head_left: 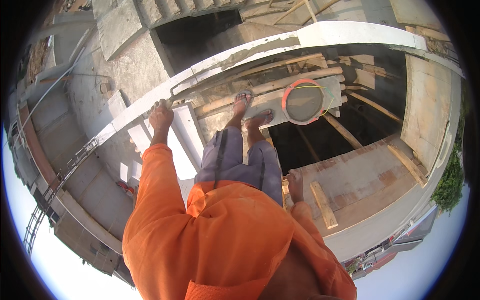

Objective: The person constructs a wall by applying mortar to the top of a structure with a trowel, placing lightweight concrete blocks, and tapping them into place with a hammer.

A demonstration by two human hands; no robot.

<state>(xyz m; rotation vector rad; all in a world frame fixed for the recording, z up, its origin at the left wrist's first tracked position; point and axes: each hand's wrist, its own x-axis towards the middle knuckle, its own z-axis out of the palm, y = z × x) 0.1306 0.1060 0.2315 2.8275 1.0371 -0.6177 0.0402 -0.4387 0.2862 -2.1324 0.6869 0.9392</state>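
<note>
Trowel-like tool [171,95] is at the near edge of the white block wall [345,34], the left hand [161,117] closed around its handle, apparently for control; its blade is indistinct. Well apart from the wall, the right hand [295,186] hangs; I cannot tell whether it holds anything. Lower, on the wall's near side, a mortar tub [303,103] sits, presumably within reach; shadow hides the depth of the opening [300,145].

A loose, creased, bright orange long-sleeved cloth top [235,220] covers the torso. Its orange sleeves [156,180] reach close to the wrists, leaving the left hand [161,115] and right hand [295,184] bare. Beyond the top come greyish-purple cloth shorts [207,165] with dark lengthwise stripes [219,154]; farther off, dark strapped sandals [270,117].
</note>
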